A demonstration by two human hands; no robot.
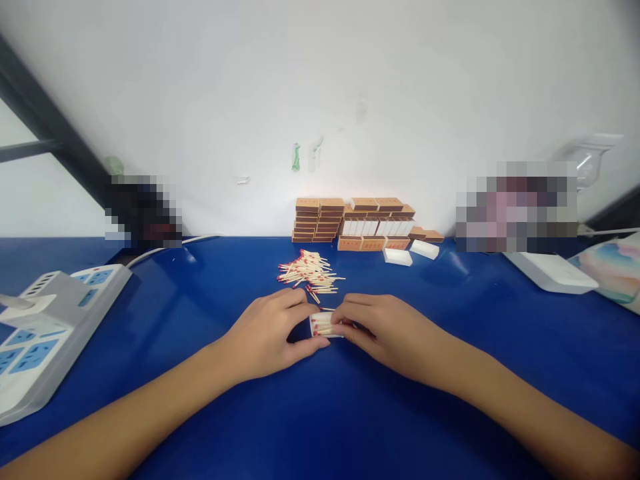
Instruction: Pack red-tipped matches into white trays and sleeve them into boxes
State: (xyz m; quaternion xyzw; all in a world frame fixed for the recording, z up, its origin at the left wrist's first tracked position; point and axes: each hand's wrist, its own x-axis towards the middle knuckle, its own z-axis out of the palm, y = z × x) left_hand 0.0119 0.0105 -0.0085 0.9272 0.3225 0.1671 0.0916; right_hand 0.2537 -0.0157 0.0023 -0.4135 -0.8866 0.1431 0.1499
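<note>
A small white matchbox tray [336, 336] lies on the blue table between my hands, with several red-tipped matches [324, 329] inside. The fingers and thumb of my left hand [267, 330] grip it at its left end. My right hand [393, 330] reaches over the other end, thumb and fingers pinched on matches in the tray; its fingertips partly hide them. Just beyond lies a loose heap of matches [307, 270], most with red heads to the left.
Stacked matchboxes [320, 217] stand against the white wall, more of them [373, 244] to the right. Two white trays [398, 257] lie before these. A power strip [75, 333] is at left; a white box [550, 272] and a colourful packet [613, 267] are at right.
</note>
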